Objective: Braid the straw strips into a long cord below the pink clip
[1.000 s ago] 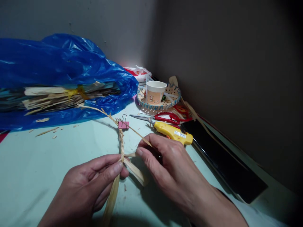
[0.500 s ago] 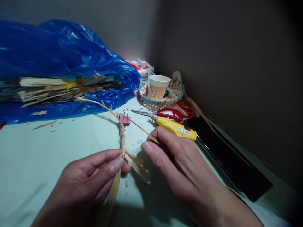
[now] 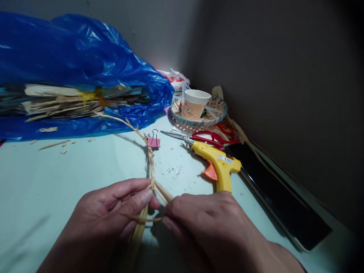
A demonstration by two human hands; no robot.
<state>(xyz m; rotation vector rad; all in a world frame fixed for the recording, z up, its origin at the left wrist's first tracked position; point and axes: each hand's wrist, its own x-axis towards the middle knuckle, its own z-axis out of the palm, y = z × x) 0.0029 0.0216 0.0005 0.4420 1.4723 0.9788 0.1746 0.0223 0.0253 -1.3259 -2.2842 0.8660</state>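
A braided straw strand (image 3: 151, 163) runs from a pink binder clip (image 3: 154, 142) down to both hands at the near edge of the pale table. My left hand (image 3: 113, 212) pinches the braid's lower end between thumb and fingers, with a wide flat strip hanging below. My right hand (image 3: 204, 223) is closed on loose straw strips (image 3: 163, 193) beside it, pulling a thin strand (image 3: 148, 219) across toward the left fingers. The two hands nearly touch.
A yellow glue gun (image 3: 220, 165) and red scissors (image 3: 204, 137) lie beyond my right hand. A paper cup (image 3: 195, 104) stands in a woven tray (image 3: 216, 115). A blue plastic bag (image 3: 71, 72) holds bundled strips at the left. A black flat slab (image 3: 278, 201) lies along the right wall.
My right hand has drawn back toward me and closed on the strips next to my left hand, uncovering the glue gun. My left hand has kept its pinch.
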